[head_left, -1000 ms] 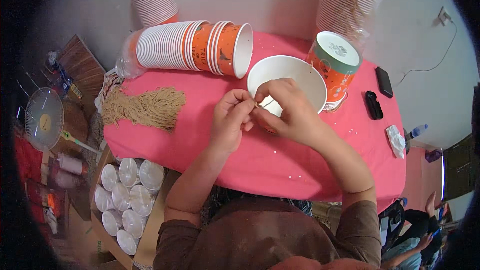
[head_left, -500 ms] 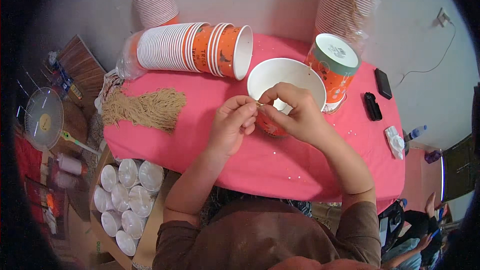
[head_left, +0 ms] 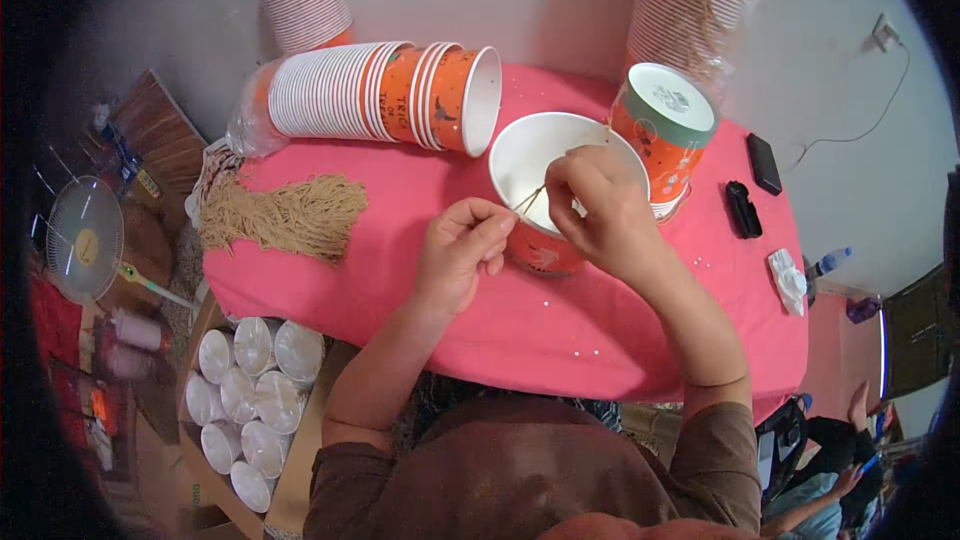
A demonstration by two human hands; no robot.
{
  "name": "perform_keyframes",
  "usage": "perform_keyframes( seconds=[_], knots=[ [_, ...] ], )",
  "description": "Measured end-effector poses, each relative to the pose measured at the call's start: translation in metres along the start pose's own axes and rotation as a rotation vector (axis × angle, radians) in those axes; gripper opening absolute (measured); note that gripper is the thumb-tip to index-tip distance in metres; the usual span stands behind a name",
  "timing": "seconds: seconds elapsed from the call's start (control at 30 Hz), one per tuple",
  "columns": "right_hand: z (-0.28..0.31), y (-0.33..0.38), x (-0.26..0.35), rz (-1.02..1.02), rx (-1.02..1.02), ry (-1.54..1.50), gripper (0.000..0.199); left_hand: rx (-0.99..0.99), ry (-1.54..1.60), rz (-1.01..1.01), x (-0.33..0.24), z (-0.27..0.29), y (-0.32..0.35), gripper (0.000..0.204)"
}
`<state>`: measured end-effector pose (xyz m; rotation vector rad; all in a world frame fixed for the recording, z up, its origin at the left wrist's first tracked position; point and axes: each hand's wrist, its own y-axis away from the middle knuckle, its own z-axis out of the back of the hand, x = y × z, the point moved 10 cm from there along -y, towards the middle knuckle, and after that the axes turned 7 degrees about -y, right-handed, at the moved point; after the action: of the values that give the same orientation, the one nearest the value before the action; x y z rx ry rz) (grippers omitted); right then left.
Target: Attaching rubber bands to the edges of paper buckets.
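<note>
A short length of tan string (head_left: 531, 199) is stretched between my two hands, over the near rim of an orange paper bucket (head_left: 545, 252) with a white inside. My left hand (head_left: 463, 248) pinches one end between thumb and forefinger at the bucket's left front. Higher and further right, my right hand (head_left: 603, 202) pinches the other end, its fingers curled above the bucket's opening. A bundle of tan strings (head_left: 290, 217) lies on the pink tablecloth (head_left: 400, 285) to the left.
A nested row of orange buckets (head_left: 400, 95) lies at the back left. An upside-down bucket stack (head_left: 668, 130) stands at right, near a black case (head_left: 743, 210) and crumpled tissue (head_left: 787, 280). A carton of wrapped white cups (head_left: 255, 400) sits below left. Another person (head_left: 830, 495) is at lower right.
My right hand has drawn up and away from my left, pulling the string taut between them. My left hand has stayed nearly in place.
</note>
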<state>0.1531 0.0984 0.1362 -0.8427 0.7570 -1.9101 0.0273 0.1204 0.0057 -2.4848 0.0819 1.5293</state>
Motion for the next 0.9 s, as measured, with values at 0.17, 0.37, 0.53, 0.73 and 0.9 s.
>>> perform_keyframes(
  seconds=[0.17,0.37,0.53,0.73,0.9],
  knots=[
    [0.005,0.006,0.000,0.031,-0.028,0.069,0.025,0.046,-0.134,0.006,0.003,-0.005,0.002,0.011],
    [0.009,0.005,0.016,0.113,-0.016,0.103,0.024,-0.144,-0.580,-0.544,-0.067,-0.003,0.008,0.017],
    [0.005,0.003,0.026,0.141,0.046,0.103,0.026,-0.115,-1.071,-0.884,-0.099,-0.058,0.018,0.018],
    [0.002,0.004,0.037,0.197,0.125,0.172,0.027,-0.071,-1.010,-0.785,-0.094,-0.048,0.011,0.014],
    [0.021,0.001,0.047,0.291,0.115,0.356,0.026,-0.090,-1.062,-0.782,-0.086,-0.041,0.016,0.013]
  ],
)
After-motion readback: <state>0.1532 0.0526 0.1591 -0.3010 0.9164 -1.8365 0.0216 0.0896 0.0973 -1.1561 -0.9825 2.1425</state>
